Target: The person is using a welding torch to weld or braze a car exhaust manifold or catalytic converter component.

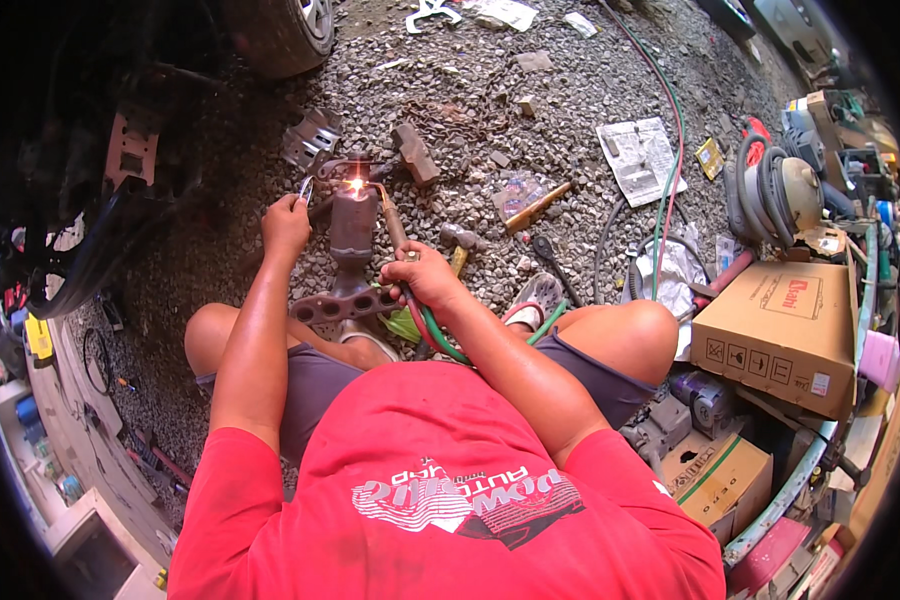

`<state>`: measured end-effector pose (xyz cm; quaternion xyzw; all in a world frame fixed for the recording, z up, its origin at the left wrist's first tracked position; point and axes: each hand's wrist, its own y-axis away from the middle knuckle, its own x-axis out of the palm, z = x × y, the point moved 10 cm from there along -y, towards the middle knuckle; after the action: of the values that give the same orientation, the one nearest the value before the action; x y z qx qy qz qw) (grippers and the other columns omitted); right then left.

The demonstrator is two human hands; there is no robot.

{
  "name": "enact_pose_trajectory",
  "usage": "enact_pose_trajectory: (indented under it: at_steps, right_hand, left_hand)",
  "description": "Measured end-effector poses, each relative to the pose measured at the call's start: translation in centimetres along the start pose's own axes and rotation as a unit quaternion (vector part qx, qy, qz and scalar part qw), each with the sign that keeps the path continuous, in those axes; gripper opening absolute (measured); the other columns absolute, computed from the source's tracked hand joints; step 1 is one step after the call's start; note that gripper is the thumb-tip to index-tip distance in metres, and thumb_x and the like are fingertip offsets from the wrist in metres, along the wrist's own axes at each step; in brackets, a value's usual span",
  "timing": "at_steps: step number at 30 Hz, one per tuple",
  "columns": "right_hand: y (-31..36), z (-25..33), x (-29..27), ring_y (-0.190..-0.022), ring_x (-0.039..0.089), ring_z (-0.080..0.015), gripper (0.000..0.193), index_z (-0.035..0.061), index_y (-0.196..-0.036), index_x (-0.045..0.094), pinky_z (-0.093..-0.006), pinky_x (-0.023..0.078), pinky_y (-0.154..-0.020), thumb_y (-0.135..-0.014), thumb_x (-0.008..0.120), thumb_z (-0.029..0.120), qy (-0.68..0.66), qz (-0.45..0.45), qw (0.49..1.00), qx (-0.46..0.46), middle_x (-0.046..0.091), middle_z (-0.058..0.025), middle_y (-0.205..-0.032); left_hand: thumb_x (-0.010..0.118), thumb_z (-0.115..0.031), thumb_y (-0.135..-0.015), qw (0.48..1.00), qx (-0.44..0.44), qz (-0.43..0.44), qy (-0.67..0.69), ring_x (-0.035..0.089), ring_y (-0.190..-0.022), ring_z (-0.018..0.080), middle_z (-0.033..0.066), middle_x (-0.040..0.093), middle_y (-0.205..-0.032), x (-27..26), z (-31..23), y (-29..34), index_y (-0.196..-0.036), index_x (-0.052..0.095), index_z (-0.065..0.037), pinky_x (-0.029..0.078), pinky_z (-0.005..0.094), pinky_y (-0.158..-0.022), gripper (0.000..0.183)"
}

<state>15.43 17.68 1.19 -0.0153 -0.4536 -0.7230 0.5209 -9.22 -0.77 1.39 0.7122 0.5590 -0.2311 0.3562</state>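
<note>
In front of me stands a rusty exhaust manifold (351,225) with a cylindrical upper body, its flange with several holes (345,306) low between my legs. A bright flame (357,184) glows at its top end. My right hand (420,275) is closed around the handle of a gas welding torch (394,222), whose bent tip reaches the flame from the right. From the left, my left hand (286,228) pinches a thin, shiny metal piece (307,187) close to the glow; its exact kind is unclear. Red and green hoses (440,338) trail from the torch.
On the gravel lie a hammer (459,245), a metal block (416,154), a wooden-looking stick (539,207) and a ratchet-like tool (554,268). More hoses (678,140) run up the right side. Cardboard boxes (770,330) stand right; a wheel (288,35) is far left.
</note>
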Motion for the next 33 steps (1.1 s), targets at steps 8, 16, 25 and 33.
enact_pose_trajectory:
  at_steps: [8,16,25,33]
  right_hand:
    - [-0.2,-0.2,0.0,-0.058,0.068,-0.0152,0.026,0.009,-0.104,0.054,-0.0289,0.053,-0.048,-0.091,0.075,0.003,-0.005,-0.001,1.0,0.0,0.076,-0.0128,-0.087]
    - [-0.2,0.0,0.1,-0.058,0.068,-0.0154,0.027,0.0081,-0.108,0.055,-0.0294,0.053,-0.049,-0.09,0.075,0.004,0.006,-0.002,1.0,-0.009,0.076,-0.0127,-0.088]
    - [-0.1,-0.1,-0.1,-0.059,0.068,-0.0153,0.029,0.0074,-0.112,0.055,-0.0291,0.053,-0.048,-0.091,0.075,0.005,-0.005,-0.005,1.0,-0.004,0.076,-0.0119,-0.088]
    - [-0.3,-0.1,-0.3,-0.059,0.068,-0.0153,0.025,0.0084,-0.106,0.053,-0.0294,0.053,-0.048,-0.092,0.074,0.003,0.013,-0.008,1.0,0.002,0.076,-0.0132,-0.089]
  left_hand:
    - [0.063,-0.031,-0.102,1.0,0.007,-0.004,-0.015,0.077,-0.079,0.0325,0.0156,0.076,-0.078,0.1,0.3,-0.5,-0.111,0.079,-0.007,0.057,0.0459,-0.077,0.03]
    - [0.063,-0.032,-0.102,0.998,0.042,-0.03,-0.038,0.077,-0.08,0.0327,0.0158,0.076,-0.079,-0.3,0.0,-0.5,-0.111,0.079,-0.008,0.057,0.046,-0.078,0.03]
    - [0.063,-0.031,-0.102,0.999,0.006,0.006,-0.034,0.078,-0.086,0.0341,0.0181,0.077,-0.085,0.4,0.0,-0.3,-0.113,0.079,-0.009,0.057,0.046,-0.081,0.03]
    - [0.064,-0.032,-0.102,0.998,0.03,-0.006,-0.053,0.074,-0.103,0.0433,0.0233,0.078,-0.106,0.8,0.4,-0.9,-0.118,0.078,-0.009,0.057,0.0498,-0.089,0.032]
